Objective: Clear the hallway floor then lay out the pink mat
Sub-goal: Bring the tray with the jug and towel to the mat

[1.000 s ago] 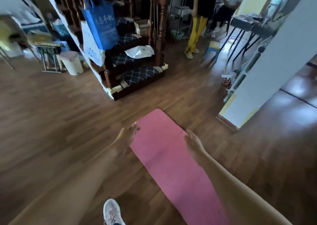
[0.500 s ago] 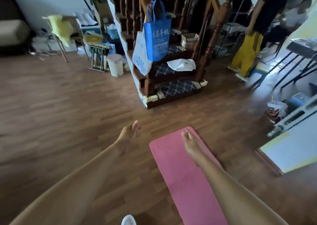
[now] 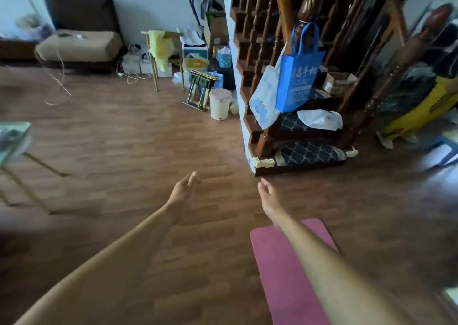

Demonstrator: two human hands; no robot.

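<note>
The pink mat (image 3: 282, 270) lies flat and unrolled on the wooden floor at the lower right, and my right forearm crosses over it. My left hand (image 3: 184, 189) hangs in the air over bare floor, well to the left of the mat, with nothing in it and its fingers loosely together. Above the floor just past the mat's far end is my right hand (image 3: 267, 195), also holding nothing, fingers extended. Neither hand touches the mat.
A wooden staircase (image 3: 297, 136) with a blue bag (image 3: 297, 74) and a white bag (image 3: 264, 101) on its post stands ahead right. A small bin (image 3: 220, 104), folded stool (image 3: 200, 89), chair with yellow cloth (image 3: 163, 52) and sofa (image 3: 79, 44) line the back. A table leg (image 3: 22, 183) is at left.
My view has swung left and up, so the mat has slid to the lower right. Both hands have lifted off the mat's edges and now hover past its far end.
</note>
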